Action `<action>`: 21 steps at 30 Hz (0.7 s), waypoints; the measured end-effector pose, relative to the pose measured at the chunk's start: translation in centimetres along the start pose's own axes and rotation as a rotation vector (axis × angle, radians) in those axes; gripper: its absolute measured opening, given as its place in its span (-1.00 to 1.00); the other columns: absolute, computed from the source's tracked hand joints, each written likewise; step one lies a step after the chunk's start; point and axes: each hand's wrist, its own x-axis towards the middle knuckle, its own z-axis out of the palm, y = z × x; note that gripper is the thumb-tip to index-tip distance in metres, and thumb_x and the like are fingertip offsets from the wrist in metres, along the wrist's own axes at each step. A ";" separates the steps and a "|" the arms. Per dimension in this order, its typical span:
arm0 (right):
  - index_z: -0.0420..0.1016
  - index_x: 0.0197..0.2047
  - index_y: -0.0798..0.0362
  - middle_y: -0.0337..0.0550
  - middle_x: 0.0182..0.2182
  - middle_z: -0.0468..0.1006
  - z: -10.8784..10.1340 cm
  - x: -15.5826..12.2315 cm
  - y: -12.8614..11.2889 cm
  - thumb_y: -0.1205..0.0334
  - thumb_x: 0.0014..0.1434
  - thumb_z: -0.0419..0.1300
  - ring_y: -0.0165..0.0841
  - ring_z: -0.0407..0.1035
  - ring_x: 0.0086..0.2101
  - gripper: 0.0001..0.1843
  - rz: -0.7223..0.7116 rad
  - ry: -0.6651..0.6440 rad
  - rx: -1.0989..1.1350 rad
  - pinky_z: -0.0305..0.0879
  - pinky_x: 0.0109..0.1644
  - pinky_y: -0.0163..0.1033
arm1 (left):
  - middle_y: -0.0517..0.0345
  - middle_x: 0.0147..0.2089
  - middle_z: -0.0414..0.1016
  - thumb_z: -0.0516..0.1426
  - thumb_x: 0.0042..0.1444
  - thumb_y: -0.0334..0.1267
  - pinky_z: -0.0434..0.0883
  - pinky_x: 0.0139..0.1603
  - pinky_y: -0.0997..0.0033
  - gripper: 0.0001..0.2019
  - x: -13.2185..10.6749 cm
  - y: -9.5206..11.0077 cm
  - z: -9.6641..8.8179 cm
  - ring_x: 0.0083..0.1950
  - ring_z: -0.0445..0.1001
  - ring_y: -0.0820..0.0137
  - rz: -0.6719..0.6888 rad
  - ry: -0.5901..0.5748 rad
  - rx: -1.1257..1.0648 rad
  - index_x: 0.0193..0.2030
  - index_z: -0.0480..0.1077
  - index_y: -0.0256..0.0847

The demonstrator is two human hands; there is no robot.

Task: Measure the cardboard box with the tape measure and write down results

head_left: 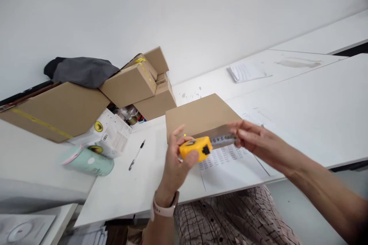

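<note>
My left hand (178,157) is closed around a yellow tape measure (196,148), its thumb over the front of the case. A short length of blade (220,140) runs out of the case to the right. My right hand (247,133) pinches the blade's free end, slightly blurred. Just behind both hands sits a closed brown cardboard box (201,114) on the white table. The blade passes in front of the box's near side; whether it touches the cardboard I cannot tell. Under the box lies a printed sheet (230,164) with columns of small text.
A pen (137,155) lies left of my hands. Farther left are a mint-green tumbler (92,162) and a white carton with avocado pictures (107,132). Stacked cardboard boxes (129,86) stand at the back left, with a dark grey cloth (83,71). Papers (247,72) lie near the wall.
</note>
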 end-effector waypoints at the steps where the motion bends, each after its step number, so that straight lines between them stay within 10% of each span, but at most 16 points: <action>1: 0.58 -0.08 -0.08 -0.13 -0.22 0.54 -0.8 1.0 -0.5 -0.11 0.05 0.47 -0.34 0.34 -0.32 -0.56 -0.035 0.053 -0.016 0.42 -0.20 -0.15 | 0.06 -0.08 0.55 0.35 0.03 0.06 0.45 -0.15 0.38 -0.24 0.4 0.1 -1.2 -0.11 0.53 0.28 0.005 0.069 0.009 0.32 0.23 -0.12; 11: 0.42 -0.39 0.01 -0.30 -0.49 0.34 -5.5 11.8 -0.4 0.12 -0.09 0.49 -0.48 0.15 -0.48 -0.66 -0.089 0.392 -0.047 0.20 -0.40 -0.30 | 0.14 -0.22 0.53 0.26 -0.14 0.17 0.28 -0.38 0.47 -0.39 7.2 -1.3 -14.9 -0.29 0.45 0.37 -0.145 0.512 0.160 -0.05 0.46 -0.25; 21: 0.51 -0.24 -0.05 -0.09 -0.05 0.59 -2.8 13.1 1.7 -0.06 0.06 0.39 -0.19 0.43 -0.09 -0.69 0.089 0.309 -0.253 0.35 -0.19 -0.19 | 0.18 -0.31 0.52 0.27 -0.09 0.18 0.21 -0.47 0.48 -0.43 8.5 -3.2 -13.5 -0.44 0.38 0.46 -0.177 0.372 0.159 -0.08 0.47 -0.23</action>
